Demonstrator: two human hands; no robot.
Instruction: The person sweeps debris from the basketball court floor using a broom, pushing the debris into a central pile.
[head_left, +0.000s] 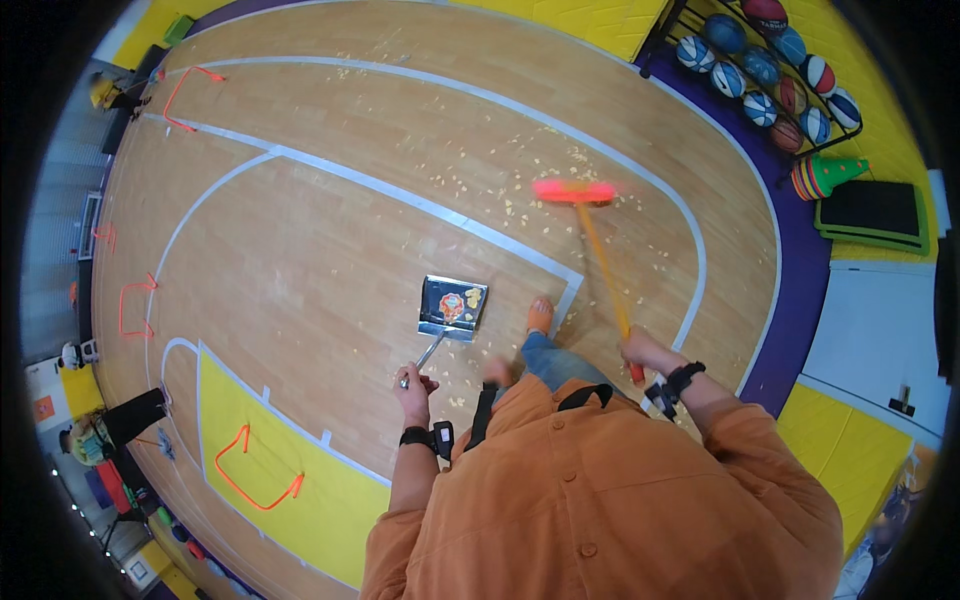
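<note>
My left hand (415, 384) is closed around the metal handle of a dustpan (452, 307), which lies out in front of it with several yellowish flakes and a colourful printed piece in its pan. My right hand (646, 351) grips the lower end of a yellow broom handle (604, 262). The broom's pink-red head (574, 191) is blurred and lies among pale flakes (517, 201) scattered over the wooden floor. More flakes (454, 382) lie near my feet, beside the dustpan. My bare foot (540, 315) stands close to a white court line.
A rack of basketballs (759, 107) stands upper right, beside stacked cones (825, 177) and a green-edged black panel (871, 217). Orange hurdles (259, 504) stand on the court at the left. One person (112, 431) is near a mop (165, 444); another person (109, 94) is far upper left.
</note>
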